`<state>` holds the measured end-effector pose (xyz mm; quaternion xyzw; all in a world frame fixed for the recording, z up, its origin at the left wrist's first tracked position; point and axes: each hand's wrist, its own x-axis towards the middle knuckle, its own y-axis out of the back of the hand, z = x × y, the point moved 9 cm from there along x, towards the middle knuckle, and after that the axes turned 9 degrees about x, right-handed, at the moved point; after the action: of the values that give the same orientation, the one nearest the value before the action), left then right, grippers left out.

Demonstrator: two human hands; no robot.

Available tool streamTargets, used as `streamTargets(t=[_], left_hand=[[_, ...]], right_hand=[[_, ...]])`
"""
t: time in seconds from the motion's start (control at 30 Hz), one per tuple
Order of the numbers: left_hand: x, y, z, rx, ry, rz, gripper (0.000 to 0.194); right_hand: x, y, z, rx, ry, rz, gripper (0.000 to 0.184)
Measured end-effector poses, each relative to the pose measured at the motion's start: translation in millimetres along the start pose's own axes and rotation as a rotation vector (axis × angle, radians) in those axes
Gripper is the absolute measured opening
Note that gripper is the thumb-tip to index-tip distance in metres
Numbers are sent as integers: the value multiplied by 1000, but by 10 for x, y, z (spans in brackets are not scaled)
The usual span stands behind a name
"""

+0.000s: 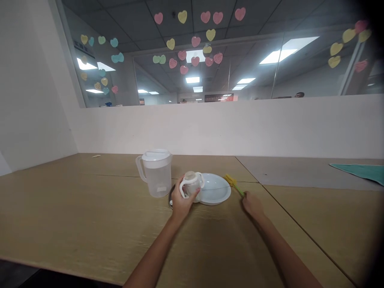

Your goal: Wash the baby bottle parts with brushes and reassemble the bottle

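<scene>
My left hand [181,204] is wrapped around a small whitish bottle with two white loop handles [192,185], tilted a little over the near left rim of a white basin [214,199]. In my right hand [253,205] is the green handle of a bottle brush [231,181]. Its yellow head points away from me, just right of the basin and apart from the bottle. Left of my left hand stands a clear plastic pitcher with a white lid [157,176]. A dark-rimmed item [170,196] shows partly behind my left hand; its kind is hidden.
Everything stands on a wooden table [90,224] with seams between its boards. A green cloth [361,172] lies at the far right. At the back left is a small pale piece [96,156]. A white wall [210,128] with a window above closes off the back.
</scene>
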<state>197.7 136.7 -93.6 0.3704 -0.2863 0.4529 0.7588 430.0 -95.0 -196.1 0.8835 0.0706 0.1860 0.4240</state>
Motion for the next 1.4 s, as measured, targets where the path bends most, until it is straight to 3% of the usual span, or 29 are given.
streamTargets(t=[0.1,0.23,0.37,0.77,0.87,0.97,1.1,1.27,1.4], left_hand=[[-221,-120,186,-154,-49,-100,65],[-562,-410,478,-249,-197,-352,66],[-760,-577,554,-250,-273,-486,71],[-766,-634,555,-126,-319,-545,60],[-706,-620,465,-6,-308,-495,63],[-632,-601,368,107,-295,-458,68],[-436,-474,263,105,-335,-391,65],[15,-130,-342,285,-160,-161,36],[125,-158,-847,511,-20,-296,30]], right_hand=[[-24,-144,-101,23,10,-103,33],[-36,-241,-196,137,67,-210,24],[-47,-274,-220,214,76,-248,20],[-132,-289,-307,-2,118,-268,11],[-120,-180,-312,7,125,-258,13],[-78,57,-345,84,92,-145,16],[8,165,-481,125,70,-101,17],[255,97,-667,3,73,-101,16],[440,104,-794,-53,64,-76,11]])
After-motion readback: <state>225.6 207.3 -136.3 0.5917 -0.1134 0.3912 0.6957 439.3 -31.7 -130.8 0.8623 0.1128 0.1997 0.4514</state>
